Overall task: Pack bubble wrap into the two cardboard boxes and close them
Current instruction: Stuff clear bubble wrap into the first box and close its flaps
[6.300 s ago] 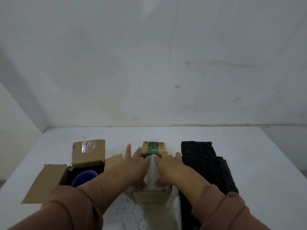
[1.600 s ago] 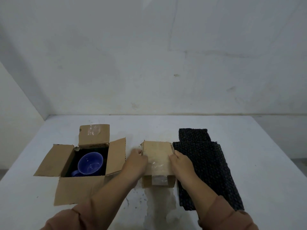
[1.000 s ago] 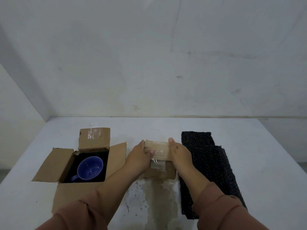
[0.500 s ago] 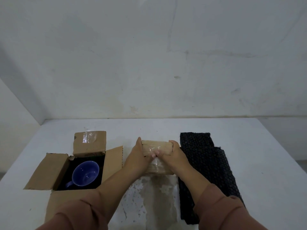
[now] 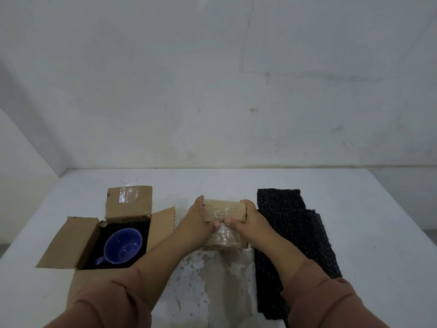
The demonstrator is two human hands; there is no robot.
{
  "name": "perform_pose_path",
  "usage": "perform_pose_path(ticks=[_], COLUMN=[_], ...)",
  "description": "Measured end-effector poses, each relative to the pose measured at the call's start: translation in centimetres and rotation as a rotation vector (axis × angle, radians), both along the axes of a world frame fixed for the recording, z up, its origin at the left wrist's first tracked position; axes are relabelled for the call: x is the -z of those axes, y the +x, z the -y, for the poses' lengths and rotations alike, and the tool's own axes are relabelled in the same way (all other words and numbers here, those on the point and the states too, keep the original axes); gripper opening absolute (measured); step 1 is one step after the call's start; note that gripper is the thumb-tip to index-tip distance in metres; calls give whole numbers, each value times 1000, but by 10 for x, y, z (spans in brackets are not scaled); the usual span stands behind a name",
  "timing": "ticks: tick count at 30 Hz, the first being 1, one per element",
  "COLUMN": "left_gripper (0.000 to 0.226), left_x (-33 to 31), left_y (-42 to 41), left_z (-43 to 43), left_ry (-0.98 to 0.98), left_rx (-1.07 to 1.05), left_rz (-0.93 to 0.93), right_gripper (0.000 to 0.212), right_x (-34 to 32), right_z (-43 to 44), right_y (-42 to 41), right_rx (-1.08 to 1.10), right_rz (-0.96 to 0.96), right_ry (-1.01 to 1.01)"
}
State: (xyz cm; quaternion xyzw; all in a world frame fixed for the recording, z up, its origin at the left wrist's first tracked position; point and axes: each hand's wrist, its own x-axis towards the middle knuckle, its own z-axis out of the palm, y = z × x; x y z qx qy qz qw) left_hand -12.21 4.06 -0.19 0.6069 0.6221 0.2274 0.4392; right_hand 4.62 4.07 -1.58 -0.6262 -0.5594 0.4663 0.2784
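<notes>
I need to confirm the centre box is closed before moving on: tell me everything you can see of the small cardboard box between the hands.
The small cardboard box is plain brown corrugated card with glossy clear tape or film on top. Its flaps look folded shut, and no contents show. It rests upright on the white table, beside the black bubble wrap. The left hand and right hand grip its sides, with the thumbs meeting on its top.
</notes>
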Motion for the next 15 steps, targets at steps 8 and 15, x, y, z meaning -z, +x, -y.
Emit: perform_pose_path(ticks=[8,15], left_gripper=[75,77], left_x=[5,8], left_y=[-1,-2], left_z=[1,5], left_ry=[16,11], left_rx=[-9,-14], left_rz=[-26,-21], right_gripper=[80,68], right_x=[-2,-4], right_z=[3,7], right_y=[-3,3], right_rx=[31,-18], right_rz=[74,41], right_ry=[27,8])
